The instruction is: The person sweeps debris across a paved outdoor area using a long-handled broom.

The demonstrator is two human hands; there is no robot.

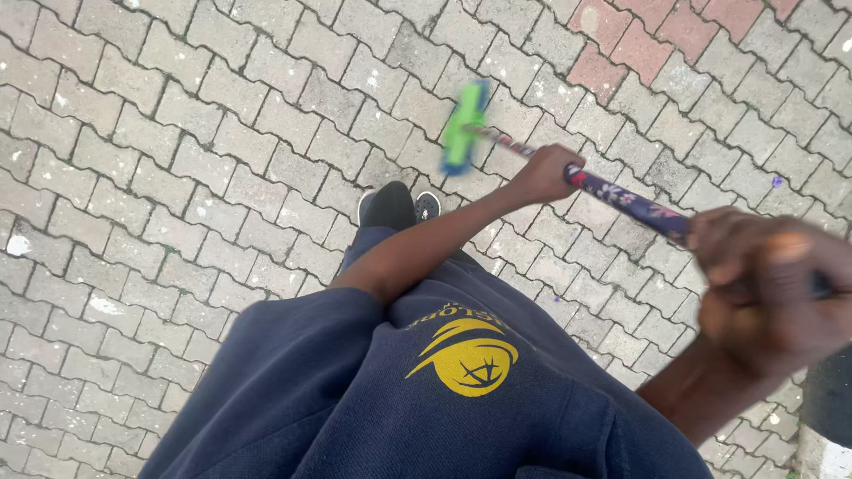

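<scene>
I look down at my own body in a navy sweatshirt (pixel 355 390) with a yellow emblem. My left hand (pixel 543 173) reaches forward and grips the lower part of a broom handle (pixel 626 200), dark blue with a flower pattern. My right hand (pixel 768 288), close to the camera and blurred, is closed round the upper end of the same handle. The green and blue broom head (pixel 463 129) is blurred by motion and rests on or just above the paving in front of my black shoes (pixel 390 206).
Grey interlocking paving bricks (pixel 160 177) cover the ground, with a patch of red bricks (pixel 657 35) at the top right. A dark object (pixel 830 395) sits at the lower right edge. Small white specks lie on the bricks at the left.
</scene>
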